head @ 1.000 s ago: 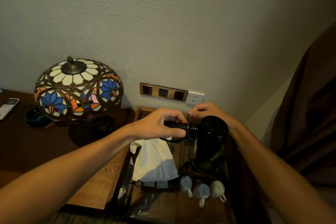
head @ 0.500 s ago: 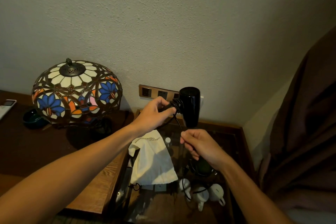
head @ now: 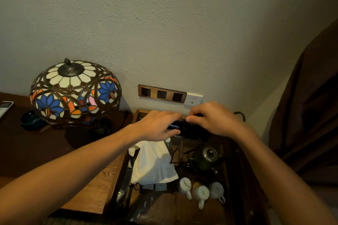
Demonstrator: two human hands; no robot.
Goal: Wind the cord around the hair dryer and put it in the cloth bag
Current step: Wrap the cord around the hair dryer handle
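Head view: right hand point(head: 216, 118) has risen, pinching cord beside left hand point(head: 161, 126) gripping hair dryer point(head: 184, 129).

a rough pale plaster wall point(head: 164, 23) carries a copper socket strip point(head: 161, 94). a stained-glass lamp point(head: 75, 90) stands unlit on the dark wooden table point(head: 27, 150). a brown curtain point(head: 311, 106) hangs at right.

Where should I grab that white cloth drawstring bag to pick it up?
Probably pinch the white cloth drawstring bag at its lower hem near the dark drawstring loop, coming from the front: that end lies flat and exposed, while the far end sits under the left hand.
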